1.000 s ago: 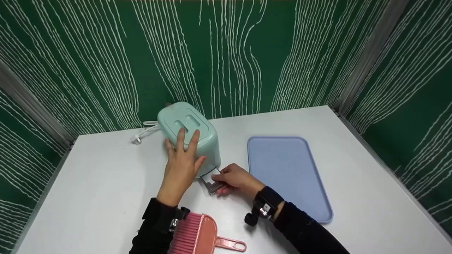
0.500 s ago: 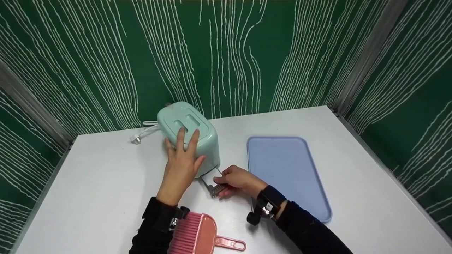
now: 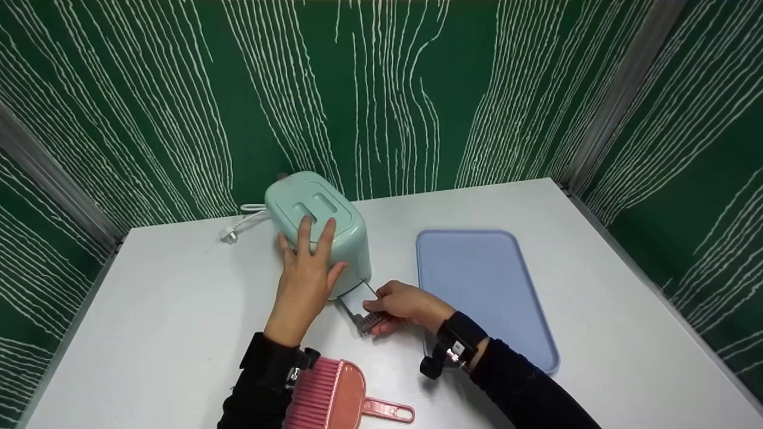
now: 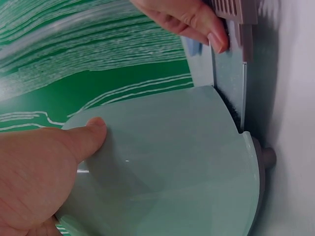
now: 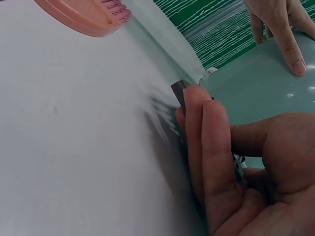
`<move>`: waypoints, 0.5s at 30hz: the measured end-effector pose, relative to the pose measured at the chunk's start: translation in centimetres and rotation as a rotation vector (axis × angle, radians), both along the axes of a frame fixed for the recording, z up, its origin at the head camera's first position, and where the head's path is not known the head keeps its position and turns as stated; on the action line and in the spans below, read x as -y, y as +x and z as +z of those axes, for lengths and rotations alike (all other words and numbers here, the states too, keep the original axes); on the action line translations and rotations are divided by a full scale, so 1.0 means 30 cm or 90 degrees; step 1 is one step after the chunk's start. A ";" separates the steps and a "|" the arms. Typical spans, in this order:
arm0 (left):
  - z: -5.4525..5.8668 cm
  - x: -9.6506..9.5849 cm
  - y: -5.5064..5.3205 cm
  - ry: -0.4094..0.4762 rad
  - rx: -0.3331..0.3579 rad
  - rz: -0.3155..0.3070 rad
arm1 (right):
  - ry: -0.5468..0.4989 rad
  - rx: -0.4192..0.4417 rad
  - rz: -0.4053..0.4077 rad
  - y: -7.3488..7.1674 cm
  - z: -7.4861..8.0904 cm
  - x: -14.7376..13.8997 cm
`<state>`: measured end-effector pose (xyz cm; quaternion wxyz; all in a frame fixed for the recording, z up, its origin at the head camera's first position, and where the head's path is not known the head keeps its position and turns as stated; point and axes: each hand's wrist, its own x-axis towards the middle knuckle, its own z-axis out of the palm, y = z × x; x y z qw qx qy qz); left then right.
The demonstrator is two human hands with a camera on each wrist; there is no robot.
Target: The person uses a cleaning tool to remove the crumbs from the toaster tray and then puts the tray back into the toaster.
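Note:
A mint-green toaster stands on the white table with its lid on. My left hand rests on its near end, fingers spread over the lid's edge and thumb along the side; the left wrist view shows this thumb flat against the shell. From a slot at the toaster's base sticks a metal crumb tray with a grey slotted handle. My right hand pinches that handle between thumb and fingers, low over the table. In the right wrist view the fingers cover most of the handle.
A blue rectangular tray lies to the right, partly under my right forearm. Near the front edge is a coral dustpan with pink bristles. A white plug on its cord lies left of the toaster. Green walls stand behind.
The crumb tray has slid slightly further out of the toaster, with my right hand moving a little towards the front right. My left hand and the toaster have stayed in place.

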<state>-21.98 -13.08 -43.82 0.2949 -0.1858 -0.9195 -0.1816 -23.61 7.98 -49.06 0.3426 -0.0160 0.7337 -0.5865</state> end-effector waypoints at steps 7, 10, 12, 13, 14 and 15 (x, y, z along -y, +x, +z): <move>-0.002 0.001 0.000 0.014 0.016 -0.001 | 0.014 0.008 0.003 0.010 0.005 -0.011; 0.001 0.000 0.003 0.016 0.025 0.000 | 0.022 0.001 0.015 0.014 0.008 -0.016; 0.002 0.000 0.003 0.019 0.031 0.000 | 0.024 -0.004 0.021 0.016 0.010 -0.019; 0.002 -0.001 0.004 0.020 0.034 0.001 | 0.025 -0.006 0.023 0.018 0.012 -0.021; 0.001 -0.001 0.004 0.020 0.036 0.001 | 0.026 -0.008 0.026 0.019 0.013 -0.022; 0.001 -0.001 0.004 0.020 0.039 0.002 | 0.026 -0.007 0.026 0.021 0.015 -0.023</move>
